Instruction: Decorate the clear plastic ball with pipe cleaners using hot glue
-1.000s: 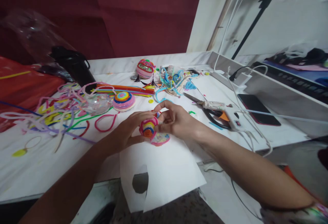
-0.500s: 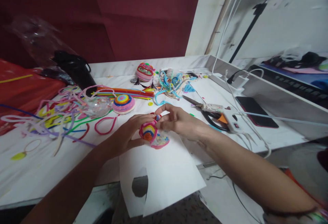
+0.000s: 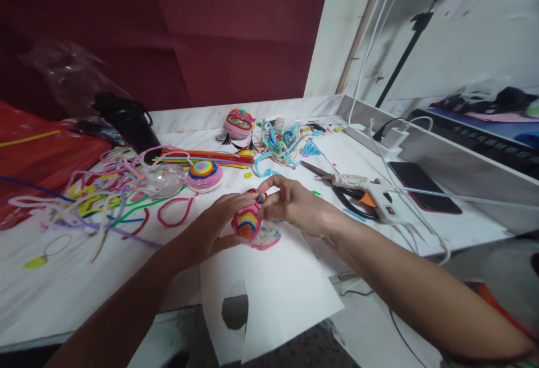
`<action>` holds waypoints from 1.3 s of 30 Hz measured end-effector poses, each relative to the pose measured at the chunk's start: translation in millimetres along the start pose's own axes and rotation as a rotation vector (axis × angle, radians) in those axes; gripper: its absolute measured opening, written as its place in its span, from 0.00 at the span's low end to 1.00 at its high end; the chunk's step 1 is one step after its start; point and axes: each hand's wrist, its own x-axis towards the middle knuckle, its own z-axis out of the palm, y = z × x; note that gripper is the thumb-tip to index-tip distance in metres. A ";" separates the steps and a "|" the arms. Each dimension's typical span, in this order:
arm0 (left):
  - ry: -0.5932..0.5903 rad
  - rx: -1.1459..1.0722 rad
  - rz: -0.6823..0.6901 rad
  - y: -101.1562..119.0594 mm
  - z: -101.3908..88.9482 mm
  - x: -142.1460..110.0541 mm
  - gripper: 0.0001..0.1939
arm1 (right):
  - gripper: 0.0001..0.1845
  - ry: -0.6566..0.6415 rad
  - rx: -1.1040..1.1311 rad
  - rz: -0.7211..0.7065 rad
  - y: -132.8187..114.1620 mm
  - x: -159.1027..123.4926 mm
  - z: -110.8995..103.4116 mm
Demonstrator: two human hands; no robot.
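My left hand (image 3: 219,219) is closed around the side of a small striped craft ball (image 3: 245,228), its thumb underneath and fingers over the top. The ball has pink, yellow, blue and orange bands. A clear, pink-rimmed part with coloured specks (image 3: 267,236) hangs at its right side; whether the two are joined I cannot tell. My right hand (image 3: 290,205) pinches at the ball's upper right edge, by a small red and blue bit (image 3: 260,195). The fingertips partly hide what they grip. Beneath both hands lies white paper (image 3: 290,284) with a dark cut-out hole near its front.
Tangled fuzzy stems (image 3: 101,199), a clear ball (image 3: 162,181), a striped dome (image 3: 204,176) and a black bottle (image 3: 126,123) stand left. Behind are a pink decorated ball (image 3: 239,125) and blue strands (image 3: 282,137). Scissors (image 3: 318,170), a glue gun (image 3: 385,202) and a phone (image 3: 423,187) lie right.
The view has shifted slightly, so everything sits a little lower and to the right. Both hands keep their hold on the ball, with hardly any change in the fingers.
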 end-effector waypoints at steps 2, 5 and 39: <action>0.005 0.001 -0.010 1.4 0.4 0.5 0.35 | 0.21 0.011 0.011 -0.004 0.9 -0.4 0.6; 0.007 -0.010 -0.052 3.8 0.2 1.6 0.35 | 0.21 0.041 0.018 -0.004 0.4 -1.1 2.0; -0.407 0.230 -0.061 27.8 -63.4 41.7 0.31 | 0.26 0.271 0.638 -0.185 30.4 -21.2 30.9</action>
